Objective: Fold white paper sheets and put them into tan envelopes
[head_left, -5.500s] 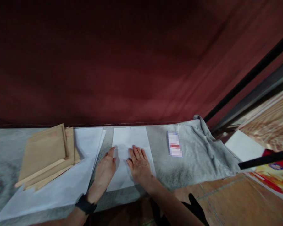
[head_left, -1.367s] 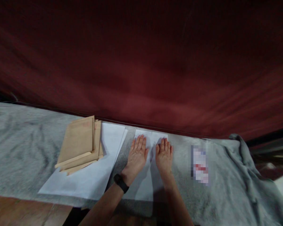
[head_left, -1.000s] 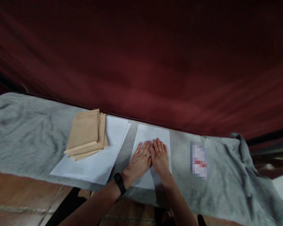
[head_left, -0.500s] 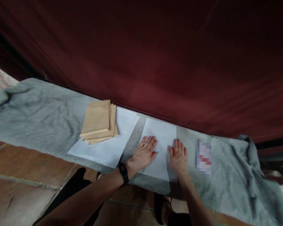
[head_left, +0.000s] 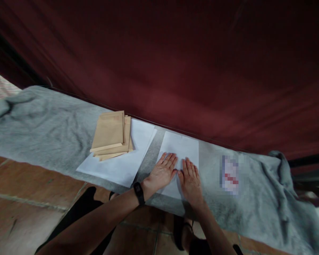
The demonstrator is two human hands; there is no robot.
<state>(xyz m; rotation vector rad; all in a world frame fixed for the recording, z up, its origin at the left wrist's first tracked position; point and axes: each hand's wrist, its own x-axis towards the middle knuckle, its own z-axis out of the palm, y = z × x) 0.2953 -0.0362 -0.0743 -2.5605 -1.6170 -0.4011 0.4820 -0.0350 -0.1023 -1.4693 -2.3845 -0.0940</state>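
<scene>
Just now, the right hand (head_left: 190, 180) slid inward; from left I see brown envelopes (head_left: 108, 131) on big white sheets (head_left: 130, 163); next, the left hand (head_left: 162, 173) lies flat, thumbs nearly meeting; both palms now press the narrow white paper (head_left: 179, 143) midway; rightmost, a blurred card (head_left: 230, 175) on grey cloth (head_left: 257, 198).

we see a cloth (head_left: 50, 131) stretching from left to right, with a fabric panel (head_left: 164, 71) behind its far edge and a tiled floor (head_left: 23, 209) before its near edge. left of the cloth's middle, we have envelopes (head_left: 108, 131) stacked on the left papers (head_left: 122, 171), toward the far edge. just right of these lies the middle paper (head_left: 179, 143), our left hand (head_left: 164, 171) on its left part, our right hand (head_left: 190, 179) on its right. farther right, toward the cloth's right end, lies a pixelated item (head_left: 230, 177).
</scene>
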